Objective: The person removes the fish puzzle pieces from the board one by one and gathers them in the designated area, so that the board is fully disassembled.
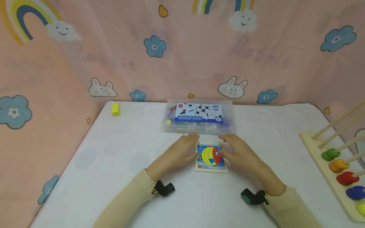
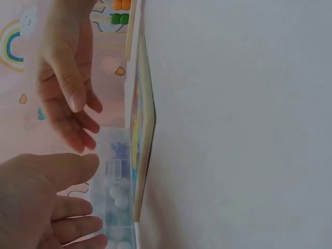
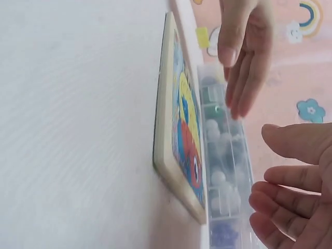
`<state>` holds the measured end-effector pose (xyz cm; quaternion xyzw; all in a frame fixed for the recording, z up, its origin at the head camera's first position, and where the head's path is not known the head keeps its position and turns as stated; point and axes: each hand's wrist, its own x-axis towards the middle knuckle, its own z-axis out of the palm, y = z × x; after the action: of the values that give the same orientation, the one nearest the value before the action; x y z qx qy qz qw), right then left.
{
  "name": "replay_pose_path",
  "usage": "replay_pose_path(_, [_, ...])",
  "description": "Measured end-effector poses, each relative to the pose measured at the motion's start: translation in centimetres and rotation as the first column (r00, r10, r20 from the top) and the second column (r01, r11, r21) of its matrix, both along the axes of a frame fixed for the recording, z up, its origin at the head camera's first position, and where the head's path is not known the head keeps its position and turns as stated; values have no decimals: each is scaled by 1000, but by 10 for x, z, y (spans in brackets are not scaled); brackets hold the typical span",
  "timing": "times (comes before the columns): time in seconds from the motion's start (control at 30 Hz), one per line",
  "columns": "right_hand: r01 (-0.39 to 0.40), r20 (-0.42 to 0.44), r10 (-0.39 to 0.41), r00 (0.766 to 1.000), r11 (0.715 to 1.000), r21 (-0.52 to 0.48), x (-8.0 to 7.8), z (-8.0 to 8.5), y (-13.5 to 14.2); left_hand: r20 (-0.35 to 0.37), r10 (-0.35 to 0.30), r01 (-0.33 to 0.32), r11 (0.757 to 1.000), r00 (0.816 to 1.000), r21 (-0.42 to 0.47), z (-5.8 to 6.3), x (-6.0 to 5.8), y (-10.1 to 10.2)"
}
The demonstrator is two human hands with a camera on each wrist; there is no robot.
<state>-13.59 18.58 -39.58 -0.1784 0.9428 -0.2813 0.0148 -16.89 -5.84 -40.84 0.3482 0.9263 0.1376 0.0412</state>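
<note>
A small square wooden fish puzzle [image 1: 211, 157] lies flat on the white table, its yellow and red fish set in a blue picture. On its left side my left hand [image 1: 180, 152] hovers with relaxed fingers and nothing in it. My right hand [image 1: 240, 153] mirrors it on the right, thumb tip overlapping the puzzle's edge in the head view. Both wrist views show the palms facing each other above the board, apart from it. The puzzle's pale wooden edge [image 3: 165, 104] shows in the right wrist view.
Just behind the puzzle stands a clear plastic case [image 1: 199, 126] with a molecular model kit label. A yellow block [image 1: 116, 109] sits at the back left. Along the right side is a wooden rack [image 1: 322, 158] with rods and coloured beads. A patterned pink cloth [image 1: 182, 69] hangs behind the table.
</note>
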Motion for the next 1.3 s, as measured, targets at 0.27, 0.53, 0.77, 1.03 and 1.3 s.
replay_pose_path(0.27, [-122, 108, 133, 985, 987, -108, -23, -10, -31, 207, 35, -74, 981, 978, 181, -18, -11, 12])
replay_pose_path(0.53, [-171, 81, 176, 981, 983, -69, -29, -28, -35, 221, 24, -78, 968, 975, 240, -33, -8, 8])
replay_pose_path(0.77, [-175, 55, 178, 983, 983, -56, -30, -30, -35, 216, 12, -65, 969, 976, 239, -33, -11, 6])
replay_pose_path(1.03, [-161, 92, 170, 981, 982, -99, -31, -34, -37, 235, 17, -72, 970, 972, 230, -34, -11, 5])
replay_pose_path(1.3, [-96, 192, 126, 973, 983, -156, -35, -35, -42, 245, 25, -83, 970, 969, 229, -36, -12, 6])
